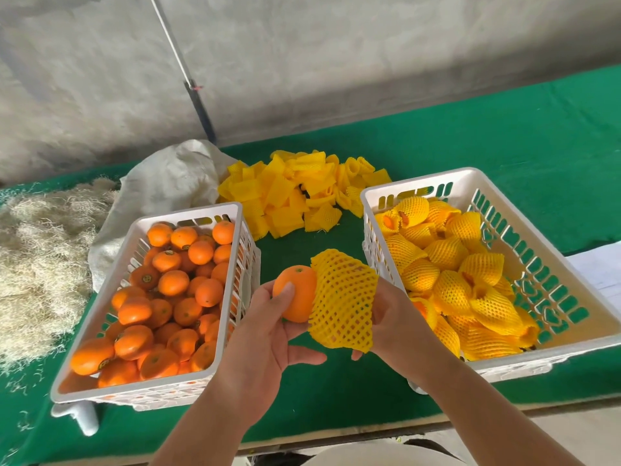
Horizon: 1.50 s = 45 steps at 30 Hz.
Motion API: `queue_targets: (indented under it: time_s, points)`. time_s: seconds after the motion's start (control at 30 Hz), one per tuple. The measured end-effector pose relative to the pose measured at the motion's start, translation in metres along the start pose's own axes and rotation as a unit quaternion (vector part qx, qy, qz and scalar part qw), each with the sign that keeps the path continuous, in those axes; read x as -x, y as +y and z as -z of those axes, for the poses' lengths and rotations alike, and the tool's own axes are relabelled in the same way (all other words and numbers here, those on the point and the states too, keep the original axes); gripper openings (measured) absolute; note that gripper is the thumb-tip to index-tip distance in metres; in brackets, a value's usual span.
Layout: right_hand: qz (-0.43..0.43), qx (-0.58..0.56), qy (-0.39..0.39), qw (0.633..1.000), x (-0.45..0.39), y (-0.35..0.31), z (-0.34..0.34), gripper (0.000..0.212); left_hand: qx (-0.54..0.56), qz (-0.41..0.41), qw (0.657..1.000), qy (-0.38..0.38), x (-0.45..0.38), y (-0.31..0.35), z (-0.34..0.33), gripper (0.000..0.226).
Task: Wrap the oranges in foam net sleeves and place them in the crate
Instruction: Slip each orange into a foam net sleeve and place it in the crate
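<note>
My left hand [268, 327] grips a bare orange [297, 292] above the green table, thumb on its front. My right hand [391, 317] holds a yellow foam net sleeve [342, 297] stretched open, its fingers inside it. The sleeve's mouth touches the orange's right side. The white crate on the left [188, 378] is full of bare oranges [168, 297]. The white crate on the right [571, 348] holds several oranges wrapped in yellow sleeves [450, 284].
A pile of loose yellow foam sleeves [295, 193] lies at the back between the crates. A grey sack [168, 183] and a heap of straw [40, 260] sit at the left. The green table [504, 142] ends at a near edge below my forearms.
</note>
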State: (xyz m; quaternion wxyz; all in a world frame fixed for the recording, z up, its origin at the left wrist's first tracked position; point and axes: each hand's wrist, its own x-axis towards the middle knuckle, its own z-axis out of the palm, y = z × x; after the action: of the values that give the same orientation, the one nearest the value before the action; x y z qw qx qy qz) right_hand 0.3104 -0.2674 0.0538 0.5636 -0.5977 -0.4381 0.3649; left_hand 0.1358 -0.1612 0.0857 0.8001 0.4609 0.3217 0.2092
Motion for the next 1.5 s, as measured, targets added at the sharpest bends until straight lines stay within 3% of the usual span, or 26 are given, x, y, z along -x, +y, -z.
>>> queue_targets:
  time_s: [0.23, 0.5, 0.67, 1.0, 1.37, 1.5]
  points:
    - [0.004, 0.001, 0.012, 1.0, 0.004, 0.002, -0.001, 0.041, -0.054, -0.005, 0.998, 0.019, -0.002, 0.003, -0.004, 0.073]
    - [0.012, 0.0, 0.027, 1.0, 0.006, 0.001, 0.0, 0.044, -0.073, -0.002, 0.997, 0.0, 0.0, 0.004, -0.005, 0.04]
    - [0.032, 0.014, 0.029, 0.999, 0.007, 0.0, -0.001, 0.038, -0.081, -0.004, 0.997, 0.001, 0.002, 0.006, -0.005, 0.05]
    - [0.067, 0.058, 0.016, 0.996, 0.007, 0.007, -0.004, 0.023, -0.114, -0.015, 0.993, 0.019, 0.006, 0.003, -0.008, 0.043]
    - [0.025, 0.007, 0.003, 1.0, 0.006, 0.003, 0.001, 0.03, -0.031, 0.023, 0.997, -0.071, 0.008, 0.0, 0.006, 0.053]
    - [0.005, 0.04, -0.016, 0.999, 0.005, 0.008, 0.001, 0.044, -0.047, 0.037, 0.993, -0.097, 0.006, 0.0, 0.009, 0.052]
